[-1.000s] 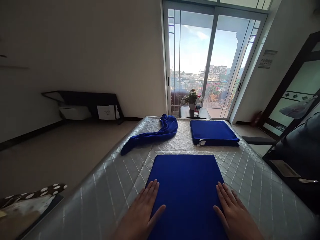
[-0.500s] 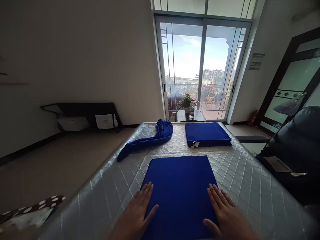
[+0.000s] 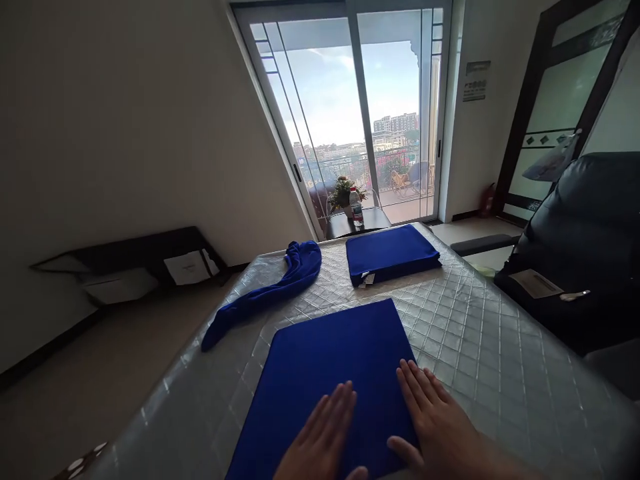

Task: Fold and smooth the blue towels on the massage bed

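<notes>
A flat, folded blue cloth (image 3: pixel 320 360) lies in front of me on a silver quilted mattress (image 3: pixel 480 373). Over its middle is my left hand (image 3: pixel 323 430), fingers stretched out and slightly blurred; whether it touches the cloth I cannot tell. My right hand (image 3: pixel 430 413) rests flat along the cloth's right edge, fingers extended and thumb spread. Neither hand grips anything. Farther back sits a neat stack of folded blue cloth (image 3: pixel 393 250) with a white tag. To its left, a crumpled blue cloth (image 3: pixel 280 287) trails toward the mattress's left edge.
A small dark table (image 3: pixel 373 219) with a plant (image 3: pixel 345 192) and a bottle (image 3: pixel 356 208) stands beyond the mattress, before sliding glass doors. On the right is a black armchair (image 3: pixel 583 227). A black bench (image 3: pixel 145 250) with white boxes is against the left wall.
My left hand has moved right, from the cloth's left edge to over its middle. My right hand stays at the right edge. The view has tilted and shifted.
</notes>
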The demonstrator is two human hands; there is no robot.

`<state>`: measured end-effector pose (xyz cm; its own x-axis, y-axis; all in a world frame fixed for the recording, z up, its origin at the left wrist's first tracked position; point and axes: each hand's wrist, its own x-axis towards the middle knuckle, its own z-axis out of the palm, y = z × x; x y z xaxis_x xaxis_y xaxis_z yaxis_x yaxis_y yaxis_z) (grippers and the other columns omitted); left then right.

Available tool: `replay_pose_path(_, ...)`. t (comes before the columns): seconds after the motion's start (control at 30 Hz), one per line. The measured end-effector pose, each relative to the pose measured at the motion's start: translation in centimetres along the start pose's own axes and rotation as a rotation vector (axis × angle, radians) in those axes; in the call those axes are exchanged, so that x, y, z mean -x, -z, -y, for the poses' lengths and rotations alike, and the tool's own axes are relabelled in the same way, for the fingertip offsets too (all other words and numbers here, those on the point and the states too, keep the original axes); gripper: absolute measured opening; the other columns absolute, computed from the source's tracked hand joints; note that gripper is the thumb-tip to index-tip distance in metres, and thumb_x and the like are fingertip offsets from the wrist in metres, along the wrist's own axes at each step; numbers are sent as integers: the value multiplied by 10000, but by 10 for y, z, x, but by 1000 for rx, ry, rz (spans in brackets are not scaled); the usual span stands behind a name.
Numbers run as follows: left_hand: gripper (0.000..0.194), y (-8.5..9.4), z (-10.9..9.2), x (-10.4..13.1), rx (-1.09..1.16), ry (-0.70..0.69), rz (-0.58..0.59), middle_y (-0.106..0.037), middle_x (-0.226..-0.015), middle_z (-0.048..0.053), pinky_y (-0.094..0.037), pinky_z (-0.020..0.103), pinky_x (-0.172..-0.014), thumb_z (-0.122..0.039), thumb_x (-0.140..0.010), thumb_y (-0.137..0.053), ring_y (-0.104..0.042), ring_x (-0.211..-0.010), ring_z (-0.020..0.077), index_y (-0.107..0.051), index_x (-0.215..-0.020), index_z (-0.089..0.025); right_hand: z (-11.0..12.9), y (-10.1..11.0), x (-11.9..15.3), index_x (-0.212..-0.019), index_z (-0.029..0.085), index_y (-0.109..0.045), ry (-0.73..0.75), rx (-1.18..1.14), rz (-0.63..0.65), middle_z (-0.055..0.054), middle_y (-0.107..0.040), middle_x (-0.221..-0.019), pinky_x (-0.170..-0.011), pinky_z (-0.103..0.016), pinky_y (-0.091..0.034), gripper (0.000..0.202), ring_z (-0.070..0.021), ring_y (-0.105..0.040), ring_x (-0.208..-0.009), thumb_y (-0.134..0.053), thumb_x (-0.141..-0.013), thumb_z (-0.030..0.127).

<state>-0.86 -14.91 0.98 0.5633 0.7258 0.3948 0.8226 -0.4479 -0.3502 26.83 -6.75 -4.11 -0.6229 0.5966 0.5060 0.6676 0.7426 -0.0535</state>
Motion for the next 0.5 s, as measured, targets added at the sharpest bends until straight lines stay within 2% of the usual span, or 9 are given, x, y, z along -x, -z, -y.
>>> replay_pose_path(0.07,1078,0,-22,-39,44,-103,-59,-573,-1549,128,-623,321,-1036,-760,-959,-463,-633,-1383,247,-75,-1670,-48,0,0,-1,-1678,109,34,19,29,-25,-208,-436,-1636,-1075,-473,-603,1080,-337,-526,-1473,-534,-957,679)
replay_pose_path(0.13,1075,-5,-39,-70,108,-120,-102,-532,-1588,128,-602,342,-1081,-789,-953,-435,-583,-1433,260,-129,-1666,-45,-2,-4,-1,-1690,109,-58,50,56,-40,-195,-477,-1619,-1083,-467,-602,1014,-325,-544,-1460,-548,-966,623)
replay_pose_path(0.2,1053,-13,-50,-91,173,-99,-128,-495,-1619,124,-582,358,-1121,-804,-944,-438,-528,-1480,268,-208,-1661,-69,-4,-13,0,-1682,136,-237,90,100,-49,-157,-576,-1556,-1082,-461,-606,870,-309,-596,-1414,-570,-967,504)
replay_pose_path(0.27,1054,-21,-55,-101,227,-80,-155,-494,-1621,124,-577,359,-1132,-820,-925,-465,-509,-1493,269,-266,-1653,-85,-7,-22,1,-1608,183,-455,129,166,-60,-111,-692,-1444,-1051,-447,-625,711,-291,-664,-1333,-576,-938,384)
replay_pose_path(0.33,1089,-28,-58,-103,257,-74,-186,-519,-1601,130,-585,346,-1117,-838,-901,-490,-530,-1475,268,-271,-1650,-79,-8,-29,2,-1507,215,-599,154,221,-77,-83,-748,-1371,-1019,-435,-641,617,-280,-696,-1284,-564,-906,349)
replay_pose_path(0.5,1152,-33,-58,-99,244,-47,-228,-557,-1572,121,-591,323,-1093,-870,-874,-492,-572,-1439,255,-231,-1654,-63,-5,-26,-1,-1449,214,-654,131,242,-153,-71,-746,-1384,-1031,-418,-628,586,-263,-652,-1342,-520,-918,422)
